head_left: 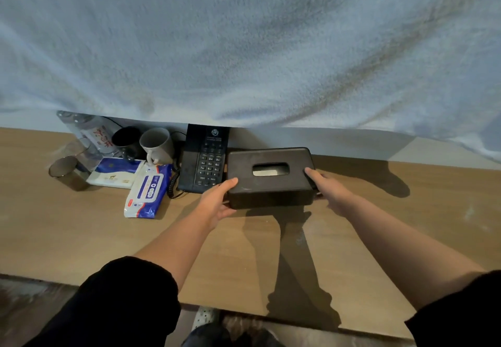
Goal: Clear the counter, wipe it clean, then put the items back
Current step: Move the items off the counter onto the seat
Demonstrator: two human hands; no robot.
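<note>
A black tissue box [271, 181] sits on the wooden counter [271, 252], near its back edge. My left hand [217, 203] grips its left end, thumb on top and fingers underneath. My right hand [325, 187] holds its right end, thumb on the top edge. A black desk phone [203, 162] stands just left of the box, almost touching it. A pale blue towel [244, 43] hangs close before the camera and hides the upper half of the view.
Left of the phone lie a wet-wipes pack [147, 191] and a blue-and-white tissue pack [116, 172]. Behind them stand a grey mug [157, 145], a black mug [127, 139], a water bottle [92, 135] and a glass [66, 170]. The floor shows below the counter's front edge.
</note>
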